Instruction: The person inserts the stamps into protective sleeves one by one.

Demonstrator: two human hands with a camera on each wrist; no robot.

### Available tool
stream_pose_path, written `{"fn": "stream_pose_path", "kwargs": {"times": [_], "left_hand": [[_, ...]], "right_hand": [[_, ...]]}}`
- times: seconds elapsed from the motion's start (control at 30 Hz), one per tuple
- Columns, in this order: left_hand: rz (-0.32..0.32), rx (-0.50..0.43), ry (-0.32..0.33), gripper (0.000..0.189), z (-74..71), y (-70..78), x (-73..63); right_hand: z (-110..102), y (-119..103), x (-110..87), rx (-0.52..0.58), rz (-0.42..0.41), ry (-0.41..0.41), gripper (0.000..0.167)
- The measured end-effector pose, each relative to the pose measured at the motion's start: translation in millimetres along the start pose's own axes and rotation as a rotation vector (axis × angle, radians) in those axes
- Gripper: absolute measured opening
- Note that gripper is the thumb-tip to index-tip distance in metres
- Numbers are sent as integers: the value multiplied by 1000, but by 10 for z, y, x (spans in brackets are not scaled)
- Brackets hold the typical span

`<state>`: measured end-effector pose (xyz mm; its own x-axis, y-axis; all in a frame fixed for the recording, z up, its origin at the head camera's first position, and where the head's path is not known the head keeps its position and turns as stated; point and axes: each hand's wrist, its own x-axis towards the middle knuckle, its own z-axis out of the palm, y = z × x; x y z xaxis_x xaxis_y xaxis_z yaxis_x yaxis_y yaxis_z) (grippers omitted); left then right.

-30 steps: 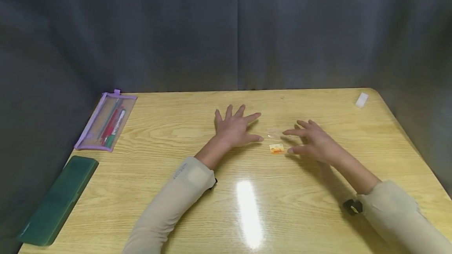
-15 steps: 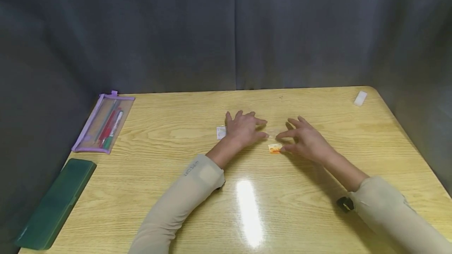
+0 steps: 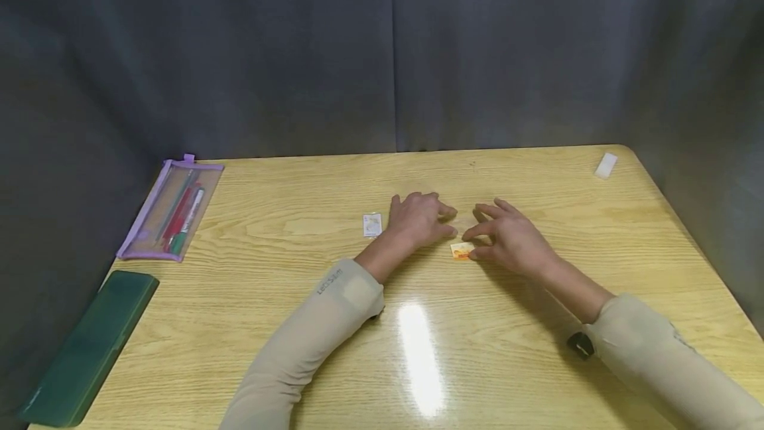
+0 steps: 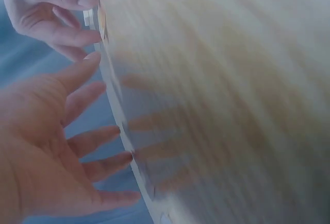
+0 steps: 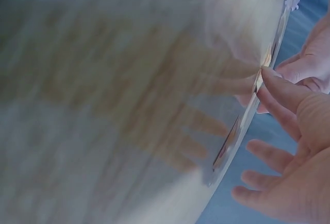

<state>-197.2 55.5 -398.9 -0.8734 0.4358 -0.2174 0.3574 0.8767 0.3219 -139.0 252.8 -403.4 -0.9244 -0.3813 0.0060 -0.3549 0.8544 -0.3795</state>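
A small orange-and-white printed piece, stamp-sized (image 3: 461,251), lies flat on the table between my hands. My right hand (image 3: 516,239) is over the table with relaxed, spread fingers, its thumb right at the piece's right edge. In the right wrist view the right thumb (image 5: 283,87) reaches the edge of a thin flat piece at the tabletop. My left hand (image 3: 418,221) is low over the wood, fingers spread and loosely bent, thumb pointing towards the right hand. Just left of it lies a small pale printed square (image 3: 372,225). Neither hand grips anything.
At the left stand a purple-edged mesh zip pouch (image 3: 170,211) with pens and a long dark green case (image 3: 92,347). A white block (image 3: 605,166) lies at the back right corner of the wooden table (image 3: 286,204). Dark curtains (image 3: 286,52) hang behind and at both sides.
My left hand has moved right and its fingers have drawn in, uncovering the pale square. My right hand has moved left, bringing its thumb to the orange piece.
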Motion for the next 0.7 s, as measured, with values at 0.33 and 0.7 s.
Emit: {"fn": "stream_pose_path", "kwargs": {"times": [0.33, 0.7], "left_hand": [[18, 22, 64, 24, 39, 41, 19], [-11, -2, 121, 6, -78, -39, -64]], "right_hand": [[12, -67, 2, -31, 21, 10, 14], [-68, -26, -15, 130, 57, 38, 10]]}}
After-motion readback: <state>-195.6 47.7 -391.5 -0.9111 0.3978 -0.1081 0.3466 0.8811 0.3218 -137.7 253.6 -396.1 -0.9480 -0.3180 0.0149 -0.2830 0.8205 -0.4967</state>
